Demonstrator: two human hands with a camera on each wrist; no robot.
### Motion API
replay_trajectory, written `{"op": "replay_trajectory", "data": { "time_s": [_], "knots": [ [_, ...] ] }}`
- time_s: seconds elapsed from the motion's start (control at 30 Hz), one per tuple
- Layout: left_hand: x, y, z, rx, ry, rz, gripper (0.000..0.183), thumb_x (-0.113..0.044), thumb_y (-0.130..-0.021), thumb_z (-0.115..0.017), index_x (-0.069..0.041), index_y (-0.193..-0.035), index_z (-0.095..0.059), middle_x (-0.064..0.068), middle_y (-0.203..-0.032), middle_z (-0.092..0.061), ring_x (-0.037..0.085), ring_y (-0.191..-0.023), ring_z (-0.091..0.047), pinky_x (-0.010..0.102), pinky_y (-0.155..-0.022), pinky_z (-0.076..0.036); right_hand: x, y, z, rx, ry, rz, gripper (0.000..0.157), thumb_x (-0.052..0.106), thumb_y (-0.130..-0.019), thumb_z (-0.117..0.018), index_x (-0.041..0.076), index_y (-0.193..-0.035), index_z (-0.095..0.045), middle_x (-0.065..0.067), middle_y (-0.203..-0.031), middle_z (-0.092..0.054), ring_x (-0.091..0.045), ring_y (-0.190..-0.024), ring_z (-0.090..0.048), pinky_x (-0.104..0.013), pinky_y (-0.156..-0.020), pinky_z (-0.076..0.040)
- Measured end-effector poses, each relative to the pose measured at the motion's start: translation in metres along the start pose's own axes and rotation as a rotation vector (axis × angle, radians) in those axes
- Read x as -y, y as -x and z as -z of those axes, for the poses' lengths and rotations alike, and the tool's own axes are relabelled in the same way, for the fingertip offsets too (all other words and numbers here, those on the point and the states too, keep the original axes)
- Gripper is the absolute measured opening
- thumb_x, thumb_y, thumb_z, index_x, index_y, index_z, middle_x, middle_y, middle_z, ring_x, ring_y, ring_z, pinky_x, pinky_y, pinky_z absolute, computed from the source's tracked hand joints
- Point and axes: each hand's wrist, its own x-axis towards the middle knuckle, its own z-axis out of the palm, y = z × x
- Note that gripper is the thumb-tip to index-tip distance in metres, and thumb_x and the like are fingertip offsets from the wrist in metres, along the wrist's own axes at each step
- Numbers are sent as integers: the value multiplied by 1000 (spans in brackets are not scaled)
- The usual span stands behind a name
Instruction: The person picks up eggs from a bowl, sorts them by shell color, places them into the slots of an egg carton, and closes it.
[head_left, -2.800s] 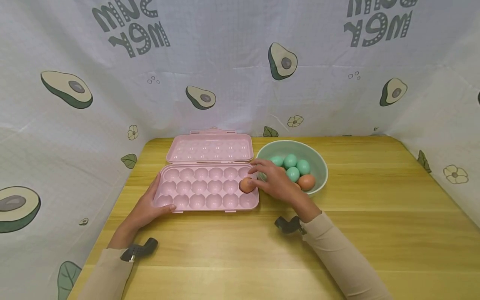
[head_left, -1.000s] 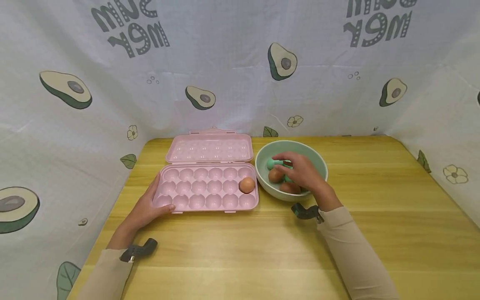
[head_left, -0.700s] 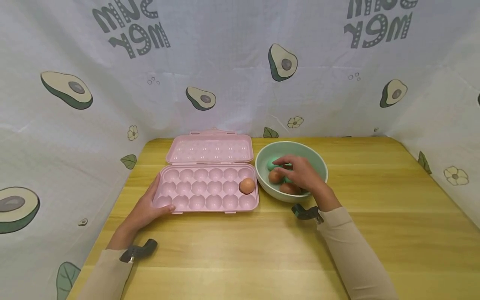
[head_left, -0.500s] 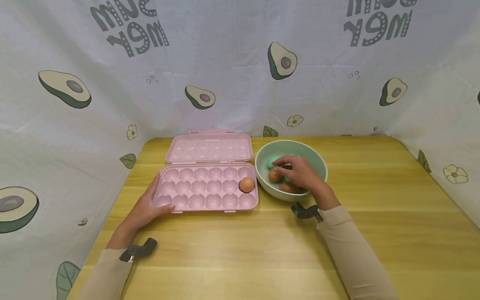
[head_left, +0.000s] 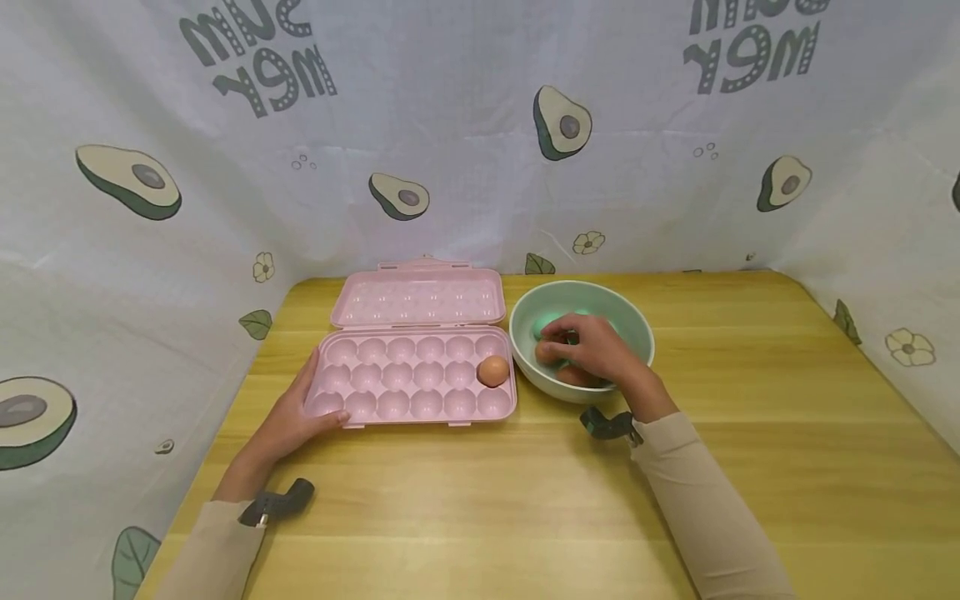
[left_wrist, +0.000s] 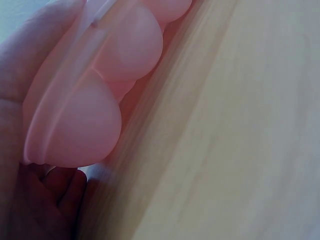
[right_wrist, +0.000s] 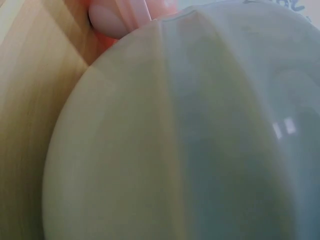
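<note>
In the head view, a pink plastic egg carton (head_left: 411, 364) lies with its lid folded back. One brown egg (head_left: 493, 371) sits in the middle row's rightmost cup. My left hand (head_left: 288, 417) grips the carton's left end, thumb at the front edge; the left wrist view shows fingers (left_wrist: 70, 190) below the carton's cups (left_wrist: 85, 125). My right hand (head_left: 592, 346) reaches into a pale green bowl (head_left: 637, 329), finger and thumb around a brown egg (head_left: 545, 353) partly covered by the thumb. Green eggs (head_left: 542, 325) and another brown egg (head_left: 576, 377) lie there, partly hidden by the hand.
The bowl stands right beside the carton's right end on a wooden table (head_left: 465, 508). In the right wrist view the bowl's outer wall (right_wrist: 115, 140) fills most of the picture. A white cloth (head_left: 480, 108) printed with avocados hangs behind and at both sides.
My right hand has left the brown egg in the carton's cup and moved right into the bowl. Its finger and thumb have since drawn in on another brown egg. The left hand stays put.
</note>
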Motion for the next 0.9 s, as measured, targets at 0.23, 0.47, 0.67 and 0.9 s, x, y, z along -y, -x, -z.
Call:
{"op": "replay_trajectory", "data": {
  "time_s": [0.23,0.47,0.67,0.9],
  "knots": [
    [3,0,-1,-6,1,-4,116,-26,-74,-82,-17,-156,-1,14,-161,-8,41,-144,-12,64,-110,-15,-1,0,-2,15,30,24,33,25,-82,-78,5,-108,-72,-3,-93,-69,-24,-92,-60,-43,-88,-47],
    [3,0,0,-3,-12,-4,116,-27,-74,-82,-17,-156,0,15,-161,-7,42,-144,-12,64,-110,-15,-2,-1,-5,17,92,52,31,23,-83,-77,6,-109,-71,-4,-94,-68,-25,-89,-58,-41,-84,-47],
    [2,-1,-1,-4,23,7,118,-24,-74,-82,-15,-156,1,17,-160,-10,40,-142,-18,61,-110,-18,-4,0,-5,20,126,73,33,19,-82,-77,5,-111,-70,-7,-102,-68,-26,-91,-57,-42,-85,-46],
    [1,0,-1,-13,48,7,118,-21,-73,-84,-16,-156,-1,21,-157,-18,38,-134,-30,58,-108,-24,-3,1,-4,40,136,81,35,19,-81,-78,5,-112,-69,-7,-102,-68,-25,-89,-55,-39,-82,-46]
  ]
}}
